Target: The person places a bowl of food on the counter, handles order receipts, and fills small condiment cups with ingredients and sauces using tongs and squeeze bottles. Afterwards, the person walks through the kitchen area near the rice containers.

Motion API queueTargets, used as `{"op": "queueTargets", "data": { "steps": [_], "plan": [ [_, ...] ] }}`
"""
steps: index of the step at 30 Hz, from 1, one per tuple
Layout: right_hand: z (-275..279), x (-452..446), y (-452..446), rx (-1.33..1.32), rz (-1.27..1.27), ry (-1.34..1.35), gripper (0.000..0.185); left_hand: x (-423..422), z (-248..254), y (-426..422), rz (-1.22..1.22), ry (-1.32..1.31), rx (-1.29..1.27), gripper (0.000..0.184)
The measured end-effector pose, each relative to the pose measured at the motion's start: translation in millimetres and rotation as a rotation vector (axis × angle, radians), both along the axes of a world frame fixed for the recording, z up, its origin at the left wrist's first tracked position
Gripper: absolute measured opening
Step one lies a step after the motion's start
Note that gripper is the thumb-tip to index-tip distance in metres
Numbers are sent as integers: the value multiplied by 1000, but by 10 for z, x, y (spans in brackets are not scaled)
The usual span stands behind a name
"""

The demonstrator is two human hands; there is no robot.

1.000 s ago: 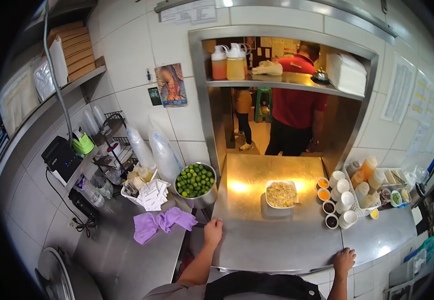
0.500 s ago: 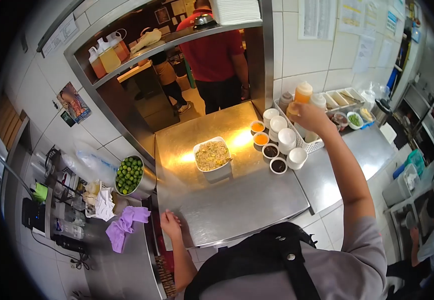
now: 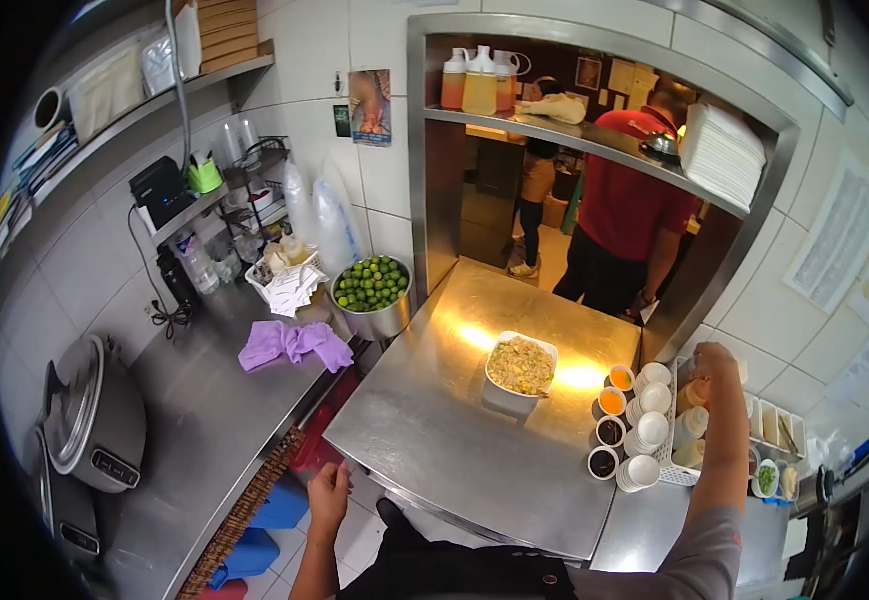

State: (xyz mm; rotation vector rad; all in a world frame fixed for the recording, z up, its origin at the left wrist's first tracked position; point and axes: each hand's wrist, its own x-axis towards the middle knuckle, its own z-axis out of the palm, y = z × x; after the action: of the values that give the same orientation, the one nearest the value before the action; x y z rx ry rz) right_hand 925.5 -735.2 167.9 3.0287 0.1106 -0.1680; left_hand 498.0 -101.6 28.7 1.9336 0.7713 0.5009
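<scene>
My right hand [image 3: 717, 364] is over the white basket [image 3: 672, 440] of squeeze bottles, its fingers curled downward; what they grip is hidden. Beside my wrist, an orange-filled squeeze bottle [image 3: 695, 392] stands in that basket. My left hand [image 3: 329, 492] hangs in front of the steel counter's near left corner, fingers curled in and holding nothing visible. A white bowl of fried rice [image 3: 520, 366] sits on the steel counter [image 3: 454, 420]. Between it and the basket are cups of orange sauce [image 3: 611, 401], cups of dark sauce [image 3: 603, 462] and stacks of white cups [image 3: 646, 432].
A metal pot of green limes [image 3: 372, 290] stands left of the counter, near a purple cloth [image 3: 295, 345]. Rice cookers [image 3: 99, 420] are at far left. A person in a red shirt [image 3: 629, 190] stands beyond the pass-through window. White containers [image 3: 439, 65] line its shelf.
The view has swung left, bringing the rice cookers into sight. My right hand, earlier at the raised orange bottle, is now lower over the basket. My left hand's fingers have curled in.
</scene>
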Motion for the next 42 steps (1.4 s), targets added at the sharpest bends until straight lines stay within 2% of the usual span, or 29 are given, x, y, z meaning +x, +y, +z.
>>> {"op": "queueTargets", "data": {
  "steps": [4, 7, 9, 11, 12, 14, 15, 16, 19, 23, 25, 26, 28, 29, 31, 32, 36, 40, 42],
  "plan": [
    [25, -13, 37, 24, -7, -31, 50, 100, -44, -106, -22, -69, 0, 30],
    [146, -24, 61, 22, -116, 22, 52, 278, -45, -256, -79, -131, -39, 28],
    [194, -1, -8, 39, -55, -32, 50, 365, -30, -380, -178, -108, 12, 27],
    [356, 85, -74, -82, 1, -82, 45, 482, 153, -575, -240, -116, -43, 26],
    [521, 58, -60, -164, 31, -61, 42, 550, 182, -635, -311, -124, -10, 25],
    [891, -190, -58, 41, 19, -216, 41, 722, 269, -834, -485, -138, 33, 24],
    [1098, -336, -63, 64, 100, -273, 39, 840, 329, -969, -568, -154, 40, 23],
    [1308, -536, -71, 107, 142, -361, 41, 961, 359, -1121, -644, -165, 72, 23],
    [2071, -1392, 206, 205, 129, -401, 52, 1323, 470, -1705, -941, -275, 142, 18],
    [2438, -2315, 422, 246, 56, -433, 49, 1807, 571, -2602, -1450, -421, 269, 16],
    [2369, -2727, 501, 259, 18, -443, 48, 1992, 681, -3059, -1535, -635, 424, 23],
    [2321, -2903, 517, 245, -7, -357, 48, 2072, 687, -3246, -1560, -639, 414, 23],
    [2161, -3212, 518, 265, -67, -214, 48, 2174, 666, -3566, -1563, -398, 607, 41],
    [1993, -3336, 495, 301, -101, -157, 48, 2165, 658, -3679, -1585, -400, 600, 41],
    [1702, -3553, 444, 254, -80, -50, 48, 2116, 721, -3864, -1491, -54, 774, 59],
    [1536, -3654, 418, 278, -95, -13, 48, 2101, 683, -3921, -1473, -61, 791, 66],
    [854, -3888, 352, 267, -208, 86, 48, 2021, 591, -4129, -1394, -30, 832, 69],
    [441, -3952, 343, 241, -225, 88, 45, 2008, 438, -4241, -1312, -85, 823, 66],
    [306, -3946, 323, 262, -250, 33, 44, 2008, 425, -4242, -1290, -70, 729, 62]
  ]
}}
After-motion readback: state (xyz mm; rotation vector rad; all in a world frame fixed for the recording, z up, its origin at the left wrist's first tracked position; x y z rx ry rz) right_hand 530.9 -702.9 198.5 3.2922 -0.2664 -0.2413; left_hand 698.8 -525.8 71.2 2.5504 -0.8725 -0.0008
